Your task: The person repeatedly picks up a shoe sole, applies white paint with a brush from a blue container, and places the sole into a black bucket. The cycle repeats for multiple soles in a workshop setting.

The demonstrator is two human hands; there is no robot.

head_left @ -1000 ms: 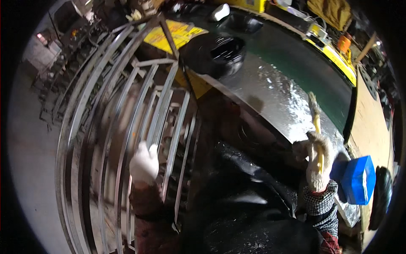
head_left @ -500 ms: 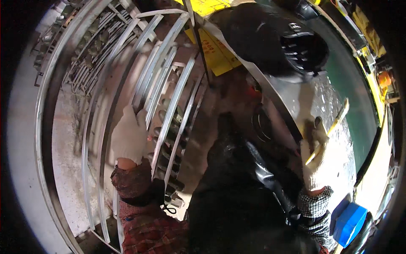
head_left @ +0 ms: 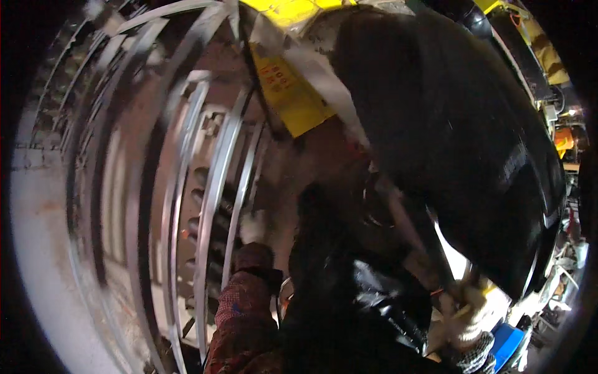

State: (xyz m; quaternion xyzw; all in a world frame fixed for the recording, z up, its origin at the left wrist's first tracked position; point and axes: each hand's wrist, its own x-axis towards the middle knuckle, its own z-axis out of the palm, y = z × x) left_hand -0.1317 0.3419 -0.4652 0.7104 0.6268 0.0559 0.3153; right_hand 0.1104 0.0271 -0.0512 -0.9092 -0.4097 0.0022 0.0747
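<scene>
Dim workshop, blurred: left hand (head_left: 252, 227), gloved, reaching among metal rack bars (head_left: 215, 187), grip unclear; right hand (head_left: 464, 318) right of rack, clenched on yellowish tool (head_left: 483, 292); progress unreadable, work seemingly unfinished

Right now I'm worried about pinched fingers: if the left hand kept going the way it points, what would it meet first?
Probably the curved metal bars of the rack. The gloved left hand points up into them and looks close or touching, but blur hides the depth.
</scene>
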